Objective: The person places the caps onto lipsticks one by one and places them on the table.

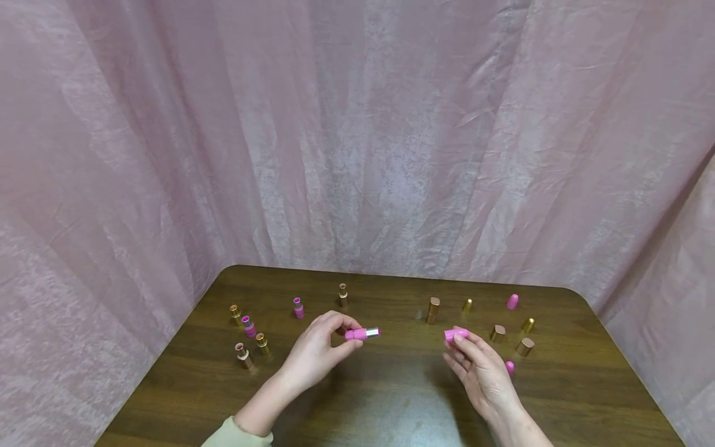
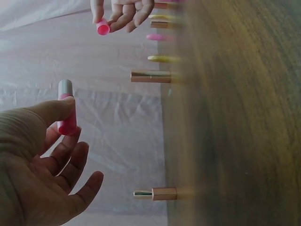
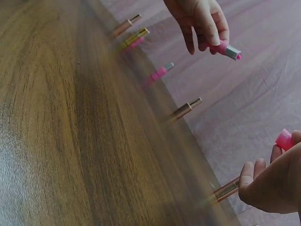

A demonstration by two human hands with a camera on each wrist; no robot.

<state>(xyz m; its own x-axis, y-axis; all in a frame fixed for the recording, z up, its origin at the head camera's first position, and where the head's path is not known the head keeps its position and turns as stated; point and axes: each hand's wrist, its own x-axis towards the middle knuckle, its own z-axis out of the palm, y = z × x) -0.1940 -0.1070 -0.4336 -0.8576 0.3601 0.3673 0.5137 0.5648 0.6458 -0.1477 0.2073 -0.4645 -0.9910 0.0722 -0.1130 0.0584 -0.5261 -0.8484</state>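
Pinches uncapped pink lipstick (image 1: 356,334) between thumb and fingers of left hand (image 1: 316,347), pink cap (image 1: 454,335) likewise in right hand (image 1: 487,374). Holds both above tabletop (image 1: 380,403), apart. Points lipstick's silver end (image 1: 372,333) toward cap.

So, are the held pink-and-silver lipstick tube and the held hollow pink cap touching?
Apart. The head view shows tabletop between the lipstick tube in the left hand and the pink cap in the right hand.
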